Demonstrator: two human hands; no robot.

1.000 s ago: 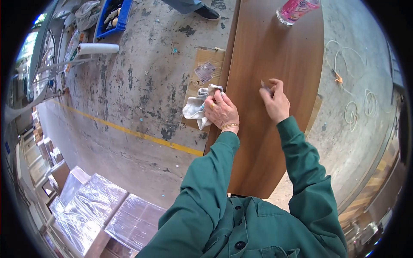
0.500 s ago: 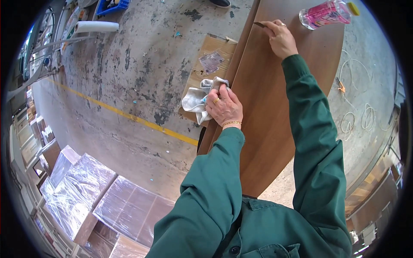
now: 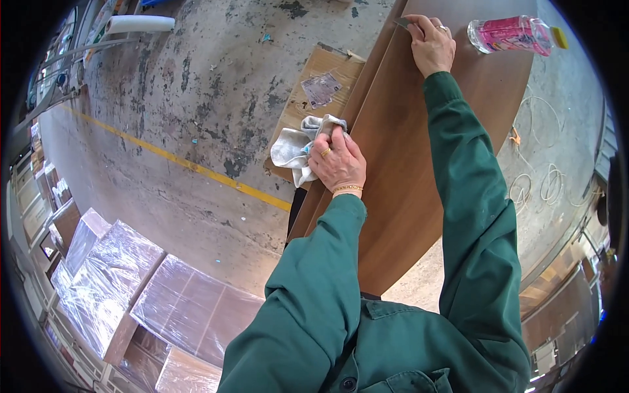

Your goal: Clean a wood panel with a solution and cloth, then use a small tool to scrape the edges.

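the left hand [image 3: 337, 164] is closed over a crumpled grey-white rag [image 3: 298, 145], fingers curled down on the cloth and pressing it against the left edge of a brown wood-grain panel [image 3: 406, 164]; a ring shows on one finger and a thin bracelet sits at the wrist. most of the rag spills out to the left of the hand, hanging past the panel's edge over a flat piece of cardboard [image 3: 314, 72] that lies on the floor below. the right hand [image 3: 431, 44] reaches far up along the panel, arm stretched out in a green sleeve, and is shut around a small, thin, dark tool [image 3: 403, 23] whose tip pokes out to the left of the fingers, right at the panel's upper left edge; what kind of tool it is cannot be told at this size. just to the right of that hand a clear plastic bottle [image 3: 508, 34] with pink contents and a yellow cap lies on its side on the panel's surface, near the hand but not touching it. the panel is long and rounded along its right side, and runs from the person's chest up to the top of the view. the concrete floor [image 3: 196, 98] around it is stained, with a yellow line [image 3: 177, 160] crossing it. plastic-wrapped stacks of boards [image 3: 151, 288] sit at lower left, and a white roll [image 3: 141, 24] lies at upper left.
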